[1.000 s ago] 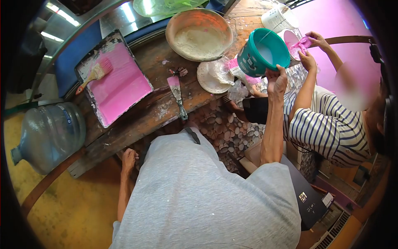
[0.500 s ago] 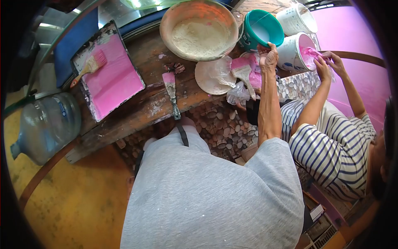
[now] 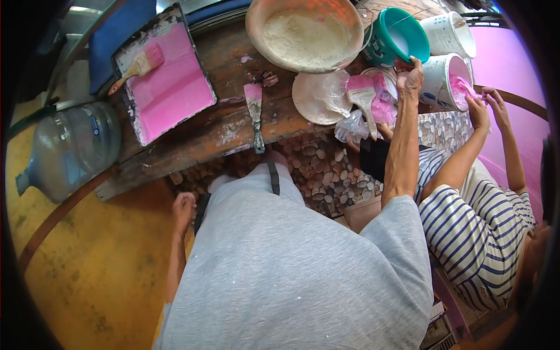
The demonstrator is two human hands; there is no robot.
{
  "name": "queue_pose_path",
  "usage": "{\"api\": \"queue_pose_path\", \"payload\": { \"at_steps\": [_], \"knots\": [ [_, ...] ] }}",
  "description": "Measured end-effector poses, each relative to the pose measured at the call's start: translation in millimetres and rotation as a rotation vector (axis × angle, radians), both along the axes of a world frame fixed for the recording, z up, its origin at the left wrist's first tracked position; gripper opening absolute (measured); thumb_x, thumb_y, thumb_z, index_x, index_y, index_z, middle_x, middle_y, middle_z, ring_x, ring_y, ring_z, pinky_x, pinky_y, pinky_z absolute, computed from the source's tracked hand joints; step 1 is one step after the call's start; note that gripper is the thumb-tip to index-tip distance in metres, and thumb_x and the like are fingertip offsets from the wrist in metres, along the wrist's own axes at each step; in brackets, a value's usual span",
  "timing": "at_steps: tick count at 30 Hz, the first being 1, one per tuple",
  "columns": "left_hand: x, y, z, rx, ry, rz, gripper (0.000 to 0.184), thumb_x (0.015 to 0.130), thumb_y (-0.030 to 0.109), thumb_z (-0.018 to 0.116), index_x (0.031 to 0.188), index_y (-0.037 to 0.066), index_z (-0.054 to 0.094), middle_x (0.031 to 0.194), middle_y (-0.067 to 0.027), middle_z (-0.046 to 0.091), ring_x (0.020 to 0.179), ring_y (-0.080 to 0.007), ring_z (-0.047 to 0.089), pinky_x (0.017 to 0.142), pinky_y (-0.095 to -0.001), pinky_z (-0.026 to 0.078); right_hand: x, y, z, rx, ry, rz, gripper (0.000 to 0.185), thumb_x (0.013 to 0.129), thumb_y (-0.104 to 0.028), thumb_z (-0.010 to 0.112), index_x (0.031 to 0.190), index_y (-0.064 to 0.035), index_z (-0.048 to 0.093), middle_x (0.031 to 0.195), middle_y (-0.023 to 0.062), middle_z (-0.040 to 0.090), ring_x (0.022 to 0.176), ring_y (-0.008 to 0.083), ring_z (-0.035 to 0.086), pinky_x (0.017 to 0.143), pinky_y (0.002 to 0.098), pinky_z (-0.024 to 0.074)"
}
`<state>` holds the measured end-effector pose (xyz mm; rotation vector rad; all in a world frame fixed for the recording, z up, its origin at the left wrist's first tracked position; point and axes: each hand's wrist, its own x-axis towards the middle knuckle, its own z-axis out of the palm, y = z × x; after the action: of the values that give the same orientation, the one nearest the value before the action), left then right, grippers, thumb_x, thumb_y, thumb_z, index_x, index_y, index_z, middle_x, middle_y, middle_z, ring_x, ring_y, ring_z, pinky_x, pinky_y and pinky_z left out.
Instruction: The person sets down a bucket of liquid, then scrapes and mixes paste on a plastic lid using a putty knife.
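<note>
Teal bucket (image 3: 385,44), outstretched right hand (image 3: 410,79) at rim

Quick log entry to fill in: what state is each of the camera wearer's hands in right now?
Left hand: loosely closed, nothing visible in it.
Right hand: closed on the rim of the teal bucket.

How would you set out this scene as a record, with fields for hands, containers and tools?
Right hand: gripping the rim of the green bucket
Left hand: low beside the body, nothing visible in it
Paint tray: pink paint, brush lying on top
Basin: pale powder
Scraper: on the wooden bench
Co-worker's hands: beside white bucket, holding pink material
</note>
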<state>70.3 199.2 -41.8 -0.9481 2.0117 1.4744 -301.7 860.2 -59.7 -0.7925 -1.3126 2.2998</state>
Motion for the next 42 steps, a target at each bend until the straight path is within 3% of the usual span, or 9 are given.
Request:
{"api": "queue_pose_path", "payload": {
  "at_steps": [5,11,14,18,22,26,32,37,42],
  "knots": [
    [-86,67,-2,-0.048,0.149,-0.352,0.013,0.087,0.016,0.062,0.088,0.003,0.061,0.072,-0.0032,0.061,0.065,-0.0091,0.056,0.059,-0.0239,0.046,4,12,1,0.022,-0.043,0.116,0.022,0.081,-0.012,0.062,0.095,0.0026,0.054,0.086,0.0202,0.064,0.079,0.0322,0.065,0.075,0.0431,0.0547],
    [-164,156,-18,-0.321,0.202,-0.735,0.047,0.08,0.046,0.065,0.085,0.0,0.063,0.078,-0.0197,0.066,0.076,-0.0355,0.064,0.07,-0.0443,0.049,-2,31,1,-0.001,-0.074,0.091,0.023,0.08,-0.011,0.062,0.098,0.0028,0.054,0.085,0.0187,0.063,0.08,0.0329,0.064,0.076,0.0443,0.0535],
    [-178,182,-31,-0.491,0.154,-0.814,0.056,0.076,0.053,0.065,0.082,-0.002,0.063,0.078,-0.0229,0.065,0.079,-0.039,0.064,0.072,-0.0468,0.049,-2,41,-4,0.007,-0.084,0.112,0.028,0.08,-0.015,0.065,0.1,0.0019,0.054,0.088,0.0164,0.062,0.081,0.0327,0.063,0.079,0.0456,0.0524],
    [-188,205,-34,-0.543,0.108,-0.85,0.059,0.074,0.056,0.066,0.079,-0.003,0.064,0.078,-0.0253,0.065,0.079,-0.0405,0.063,0.072,-0.0479,0.049,25,-6,34,0.11,-0.3,-0.042,0.041,0.08,-0.033,0.07,0.095,0.0004,0.054,0.081,0.0157,0.059,0.072,0.0301,0.063,0.066,0.0423,0.0551],
    [-191,205,-43,-0.531,0.132,-0.83,0.047,0.074,0.048,0.066,0.077,0.001,0.065,0.078,-0.0241,0.065,0.08,-0.0409,0.063,0.072,-0.049,0.049,92,-64,6,1.113,-0.393,0.17,0.04,0.074,-0.035,0.073,0.088,0.0013,0.063,0.058,0.0091,0.058,0.059,0.0209,0.062,0.06,0.0344,0.0518],
    [-190,196,-33,-0.542,0.14,-0.79,0.035,0.075,0.038,0.065,0.081,0.003,0.066,0.08,-0.0231,0.066,0.082,-0.041,0.063,0.073,-0.0491,0.049,148,-144,-18,1.57,-0.289,0.539,0.038,0.073,-0.03,0.071,0.099,-0.0025,0.064,0.083,0.0148,0.063,0.075,0.0287,0.063,0.069,0.0402,0.0508],
    [-193,172,-26,-0.659,0.176,-0.862,0.033,0.072,0.032,0.066,0.088,0.003,0.066,0.085,-0.0232,0.066,0.085,-0.0407,0.063,0.077,-0.0488,0.049,144,-177,-35,1.638,-0.594,0.664,0.034,0.075,-0.026,0.068,0.096,0.0005,0.062,0.094,0.0194,0.061,0.086,0.0352,0.063,0.074,0.0435,0.0507],
    [-191,168,-27,-0.672,0.148,-0.829,0.034,0.072,0.031,0.068,0.09,0.003,0.065,0.087,-0.022,0.066,0.087,-0.0398,0.063,0.078,-0.0475,0.048,146,-178,-35,1.603,-0.546,0.745,0.029,0.075,-0.024,0.065,0.087,0.0023,0.063,0.09,0.02,0.062,0.083,0.0361,0.063,0.073,0.0452,0.0505],
    [-185,184,-16,-0.647,0.459,-0.775,0.029,0.075,0.031,0.069,0.08,0.003,0.061,0.08,-0.0179,0.066,0.08,-0.0364,0.064,0.073,-0.0446,0.049,155,-178,-35,1.574,-0.432,0.724,0.024,0.076,-0.021,0.064,0.086,0.0017,0.063,0.085,0.0198,0.063,0.078,0.0358,0.064,0.071,0.0444,0.0504]
  ]
}}
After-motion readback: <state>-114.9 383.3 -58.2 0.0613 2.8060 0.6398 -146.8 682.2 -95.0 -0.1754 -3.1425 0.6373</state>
